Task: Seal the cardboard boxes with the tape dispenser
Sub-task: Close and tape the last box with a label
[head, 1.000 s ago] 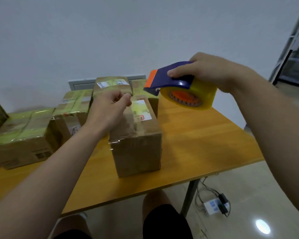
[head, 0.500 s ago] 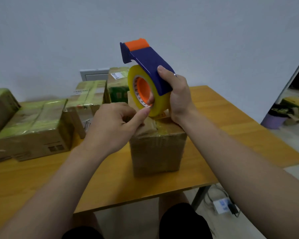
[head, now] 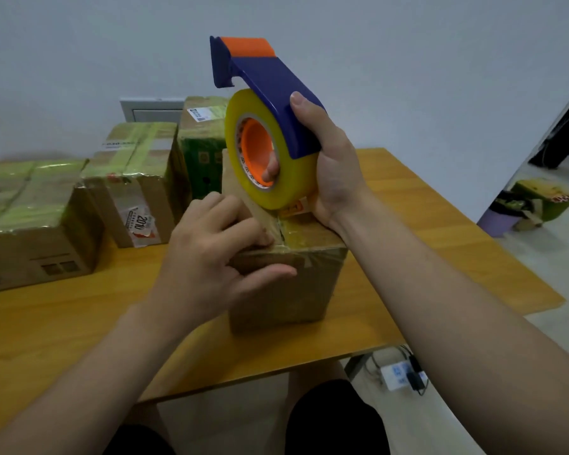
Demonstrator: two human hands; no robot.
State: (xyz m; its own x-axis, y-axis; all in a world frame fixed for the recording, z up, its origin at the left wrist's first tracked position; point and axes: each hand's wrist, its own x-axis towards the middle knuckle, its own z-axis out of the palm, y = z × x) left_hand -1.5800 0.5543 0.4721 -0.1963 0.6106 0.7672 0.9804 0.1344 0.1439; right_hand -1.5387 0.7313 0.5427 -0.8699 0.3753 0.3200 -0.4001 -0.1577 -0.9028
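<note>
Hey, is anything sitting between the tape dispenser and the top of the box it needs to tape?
Nothing visible. The right hand holds the tape dispenser upright, its roll already at the top of the box. The left hand presses the near top edge beside it, not under the roll.

A plain pale wall (head: pixel 408 60) fills everything ahead of me, evenly lit with a grey-blue cast. Low on it, behind the far edge of my wooden counter (head: pixel 440 244), sits a white rectangular panel (head: pixel 151 110). The counter is a warm yellow-orange with visible grain. Below its near edge on my right, the light tiled floor (head: pixel 539 339) holds a white power strip (head: pixel 398 376) with dark plugs and tangled cables. Further right stands a lilac pot (head: pixel 500 221), and a dark frame (head: pixel 565 126) leans in at the edge.
</note>
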